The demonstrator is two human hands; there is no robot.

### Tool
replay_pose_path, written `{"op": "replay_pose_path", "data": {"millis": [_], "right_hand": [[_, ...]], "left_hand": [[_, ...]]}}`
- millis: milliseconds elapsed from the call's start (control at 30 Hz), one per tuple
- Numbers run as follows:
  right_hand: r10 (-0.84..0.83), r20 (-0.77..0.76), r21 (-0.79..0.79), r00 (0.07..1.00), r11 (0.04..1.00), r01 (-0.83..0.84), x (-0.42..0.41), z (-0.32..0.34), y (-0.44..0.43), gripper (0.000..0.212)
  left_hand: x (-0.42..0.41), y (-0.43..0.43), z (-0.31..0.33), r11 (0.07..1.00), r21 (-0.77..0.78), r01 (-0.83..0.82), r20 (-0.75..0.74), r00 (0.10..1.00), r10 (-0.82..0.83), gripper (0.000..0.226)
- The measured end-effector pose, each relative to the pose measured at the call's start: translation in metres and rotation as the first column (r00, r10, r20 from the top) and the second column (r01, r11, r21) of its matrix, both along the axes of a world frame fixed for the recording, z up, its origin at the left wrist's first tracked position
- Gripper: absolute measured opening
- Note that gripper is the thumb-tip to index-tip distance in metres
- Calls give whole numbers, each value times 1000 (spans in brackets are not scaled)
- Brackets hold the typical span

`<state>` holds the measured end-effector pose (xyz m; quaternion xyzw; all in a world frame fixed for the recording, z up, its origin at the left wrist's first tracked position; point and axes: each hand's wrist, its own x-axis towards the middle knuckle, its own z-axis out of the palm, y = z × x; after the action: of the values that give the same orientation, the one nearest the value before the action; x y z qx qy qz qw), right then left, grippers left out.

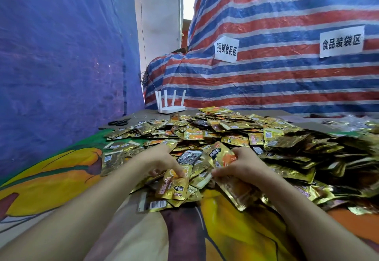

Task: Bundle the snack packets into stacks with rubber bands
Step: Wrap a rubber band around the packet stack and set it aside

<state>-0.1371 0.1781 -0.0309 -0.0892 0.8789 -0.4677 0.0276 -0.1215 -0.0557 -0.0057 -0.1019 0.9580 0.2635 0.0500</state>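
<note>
A wide heap of gold and orange snack packets [235, 135] covers the table in front of me. My left hand [162, 161] grips a small stack of gold packets [172, 187] at the heap's near edge, fingers curled over its top. My right hand [241, 167] pinches an upright gold packet with an orange patch [222, 154] just to the right. The two hands sit close together. No rubber band shows in either hand.
Black scissors [120, 122] and a loose rubber band [139, 116] lie at the back left near a white router [171, 104]. A colourful printed cloth [51, 178] covers the table. A blue tarp hangs at left, a striped tarp with paper signs [226, 49] behind.
</note>
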Motion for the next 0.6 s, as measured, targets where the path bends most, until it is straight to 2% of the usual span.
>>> {"op": "replay_pose_path", "data": {"millis": [100, 167, 233, 367, 467, 500, 600], "right_hand": [[-18, 42, -187, 999, 982, 26, 0, 0, 1, 34], [-25, 98, -232, 995, 972, 47, -1, 0, 0, 26], [-12, 135, -264, 991, 963, 48, -3, -1, 0, 20], [-5, 168, -366, 986, 928, 67, -3, -3, 0, 26], [10, 191, -429, 982, 900, 75, -4, -4, -1, 29], [7, 189, -445, 982, 892, 79, -5, -5, -1, 28], [3, 167, -487, 986, 870, 79, -5, -4, 0, 28]], "left_hand": [[-4, 8, 2, 999, 12, -52, 47, 998, 51, 69], [-7, 13, 4, 998, 13, -65, 85, 994, 63, 58], [-6, 18, 8, 997, 13, -73, 144, 987, 70, 58], [-4, 24, 15, 999, 20, -42, 168, 985, 38, 45], [1, 26, 17, 999, 5, -43, 177, 983, 41, 67], [2, 26, 18, 999, -16, -37, 191, 981, 40, 68], [1, 18, 24, 999, -42, -28, 219, 975, 36, 45]]}}
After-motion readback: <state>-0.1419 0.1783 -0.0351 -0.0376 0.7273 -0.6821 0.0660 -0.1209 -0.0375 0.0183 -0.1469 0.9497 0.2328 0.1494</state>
